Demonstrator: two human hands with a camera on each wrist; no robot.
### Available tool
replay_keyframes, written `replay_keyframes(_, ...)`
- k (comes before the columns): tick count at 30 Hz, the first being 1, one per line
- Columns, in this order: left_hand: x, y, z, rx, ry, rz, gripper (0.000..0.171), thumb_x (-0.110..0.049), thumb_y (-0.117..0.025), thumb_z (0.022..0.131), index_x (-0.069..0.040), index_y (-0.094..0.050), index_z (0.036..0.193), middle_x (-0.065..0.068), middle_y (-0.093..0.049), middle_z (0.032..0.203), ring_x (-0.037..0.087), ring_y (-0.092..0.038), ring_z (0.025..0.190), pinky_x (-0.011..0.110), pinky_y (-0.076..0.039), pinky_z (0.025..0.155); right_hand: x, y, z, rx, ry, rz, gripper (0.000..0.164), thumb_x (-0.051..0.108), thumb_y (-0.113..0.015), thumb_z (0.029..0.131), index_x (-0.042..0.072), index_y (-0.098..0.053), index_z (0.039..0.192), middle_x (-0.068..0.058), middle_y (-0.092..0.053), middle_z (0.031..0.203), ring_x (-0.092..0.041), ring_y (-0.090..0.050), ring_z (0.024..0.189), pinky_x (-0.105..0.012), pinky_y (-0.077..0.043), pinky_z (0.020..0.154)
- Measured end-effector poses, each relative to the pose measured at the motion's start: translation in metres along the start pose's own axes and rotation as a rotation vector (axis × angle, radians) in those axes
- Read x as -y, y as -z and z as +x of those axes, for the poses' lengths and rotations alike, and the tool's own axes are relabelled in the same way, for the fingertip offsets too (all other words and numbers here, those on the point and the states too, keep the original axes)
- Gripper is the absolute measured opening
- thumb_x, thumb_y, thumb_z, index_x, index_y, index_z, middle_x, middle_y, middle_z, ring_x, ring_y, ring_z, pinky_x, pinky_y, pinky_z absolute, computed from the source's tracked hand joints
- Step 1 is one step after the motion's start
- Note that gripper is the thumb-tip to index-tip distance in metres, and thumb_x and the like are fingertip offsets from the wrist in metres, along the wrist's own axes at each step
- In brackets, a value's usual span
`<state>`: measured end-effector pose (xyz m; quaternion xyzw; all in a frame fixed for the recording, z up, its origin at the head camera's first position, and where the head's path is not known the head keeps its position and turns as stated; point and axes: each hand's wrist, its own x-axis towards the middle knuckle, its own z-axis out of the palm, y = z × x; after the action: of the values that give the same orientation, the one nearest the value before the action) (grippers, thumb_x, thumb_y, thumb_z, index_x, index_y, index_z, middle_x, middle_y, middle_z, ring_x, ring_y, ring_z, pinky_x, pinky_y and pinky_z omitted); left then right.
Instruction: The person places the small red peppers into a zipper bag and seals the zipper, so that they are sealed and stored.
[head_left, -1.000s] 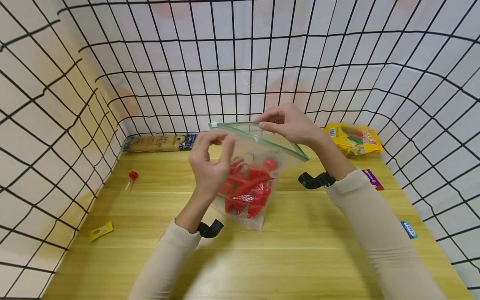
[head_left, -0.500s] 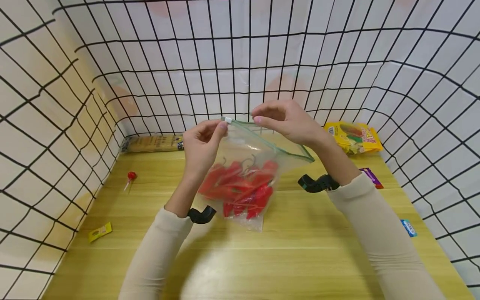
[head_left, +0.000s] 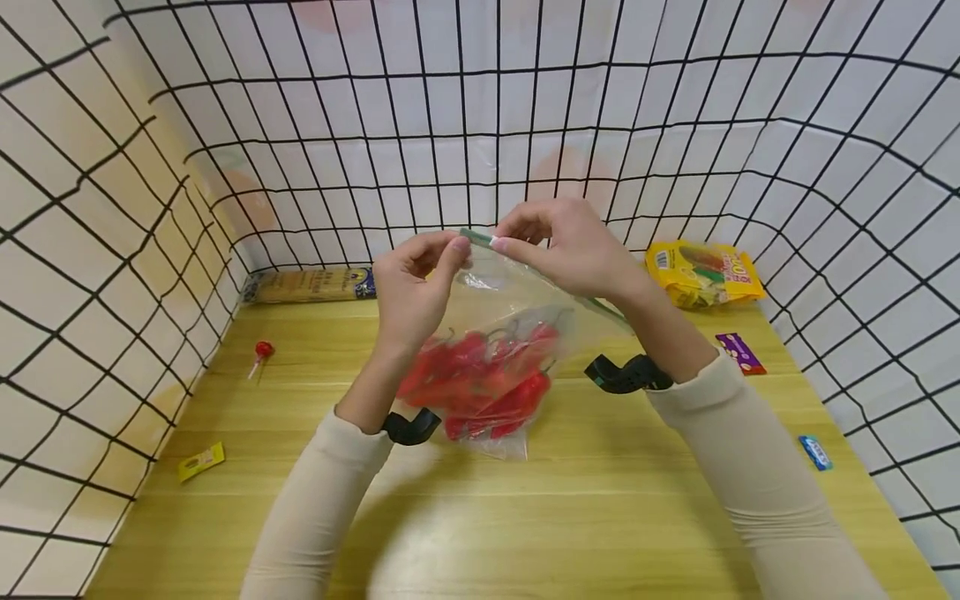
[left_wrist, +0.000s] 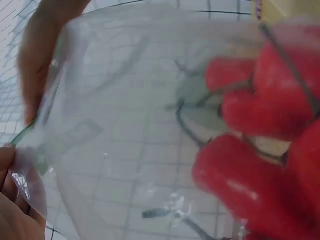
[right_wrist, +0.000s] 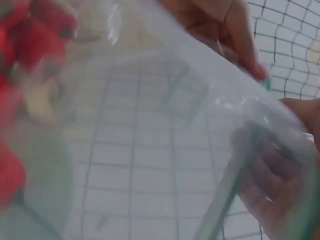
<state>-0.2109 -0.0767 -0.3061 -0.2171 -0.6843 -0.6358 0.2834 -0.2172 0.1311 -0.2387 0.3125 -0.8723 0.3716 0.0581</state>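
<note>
A clear zip bag (head_left: 525, 296) with a green closure strip stands between my hands, its top raised above the table. Inside lie several red chili peppers (head_left: 480, 367) with thin, dark stems, also large in the left wrist view as red peppers (left_wrist: 240, 175). My left hand (head_left: 412, 292) pinches the left end of the strip between thumb and fingers. Just right of it, the white slider (head_left: 497, 242) is pinched by my right hand (head_left: 577, 250). The strip slopes down to the right, partly hidden behind the right hand and wrist.
Behind stands a black wire grid (head_left: 480, 133). A long noodle pack (head_left: 307, 286) lies back left, a yellow snack bag (head_left: 705, 275) back right. A red lollipop (head_left: 262, 350) and yellow packet (head_left: 201, 461) lie left; purple (head_left: 741, 353) and blue packets (head_left: 815, 452) lie right.
My left hand has come up to the bag's left corner and pinches it. My right hand has taken the white slider, which now sits further right along the strip; the bag's mouth has narrowed.
</note>
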Motion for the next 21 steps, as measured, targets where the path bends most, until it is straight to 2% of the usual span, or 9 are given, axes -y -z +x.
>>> replay_keyframes(7,0.000,0.021,0.009,-0.144,0.039,-0.175,0.017,-0.017,-0.070,0.090,-0.001,-0.072,0.094,0.007,-0.070,0.081,0.019,-0.068,0.072,0.029,-0.058,0.076,-0.014,0.020,-0.019,-0.048,-0.079,-0.062,0.018,0.035,-0.064,0.094,0.018,-0.069,0.095,0.003,-0.067,0.088,-0.011,-0.060,0.081,-0.032,-0.048,0.077)
replay_keyframes(14,0.014,0.044,0.009,-0.298,0.081,-0.294,0.014,-0.014,-0.070,0.089,0.001,-0.072,0.089,0.006,-0.069,0.077,0.018,-0.065,0.069,0.027,-0.057,0.072,-0.040,0.045,-0.051,-0.085,-0.195,-0.082,0.026,0.043,-0.061,0.094,0.020,-0.068,0.101,0.002,-0.066,0.094,-0.016,-0.061,0.090,-0.024,-0.045,0.077)
replay_keyframes(17,0.020,0.051,0.008,-0.307,0.114,-0.323,0.013,-0.013,-0.070,0.089,0.000,-0.071,0.089,0.005,-0.068,0.077,0.017,-0.064,0.071,0.025,-0.055,0.073,-0.050,0.054,-0.064,-0.082,-0.233,-0.080,0.026,0.044,-0.060,0.094,0.021,-0.068,0.102,0.001,-0.066,0.096,-0.017,-0.062,0.094,-0.022,-0.045,0.079)
replay_keyframes(21,0.023,0.049,0.004,-0.257,0.114,-0.319,0.013,-0.013,-0.067,0.091,0.000,-0.071,0.090,0.004,-0.068,0.078,0.018,-0.062,0.074,0.025,-0.053,0.073,-0.056,0.057,-0.069,-0.036,-0.207,-0.060,0.022,0.042,-0.060,0.095,0.024,-0.066,0.105,0.004,-0.066,0.101,-0.013,-0.060,0.097,-0.021,-0.044,0.083)
